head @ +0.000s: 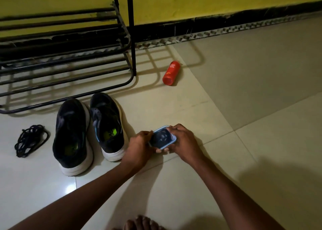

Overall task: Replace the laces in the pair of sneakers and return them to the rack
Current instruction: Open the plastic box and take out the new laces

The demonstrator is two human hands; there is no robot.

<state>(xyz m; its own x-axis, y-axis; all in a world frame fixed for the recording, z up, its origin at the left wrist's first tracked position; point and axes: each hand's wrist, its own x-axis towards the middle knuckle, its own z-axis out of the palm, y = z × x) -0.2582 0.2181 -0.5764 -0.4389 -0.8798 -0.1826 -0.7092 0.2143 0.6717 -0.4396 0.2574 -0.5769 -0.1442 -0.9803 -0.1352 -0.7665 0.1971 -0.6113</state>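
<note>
At the far left a loose bundle of dark laces (31,140) lies on the pale tiled floor (244,107), just beside the sneakers but not touching them. Behind it, against the yellow wall (209,1), stands the black metal rack (132,38), its lower bars throwing striped shadows on the tiles. The pair sits on the floor right in front of the rack, heels toward the camera and toes toward the bars: the left sneaker (72,135) and the right sneaker (108,125) stand upright side by side, nearly touching, both dark with white soles and a green patch showing inside. Just right of the heel of the right sneaker, the left hand (139,146) and the right hand (183,140) meet low over the floor around a small blue-edged case (163,137) with a dark face. Each grip is curled onto it, the left hand on its left end, the right hand on its right end with fingertips wrapped under the near edge. What the case is cannot be told. Farther back and to the right, a red bottle (171,73) lies on its side near the rack's leg. A bare foot (142,223) shows at the bottom edge.
</note>
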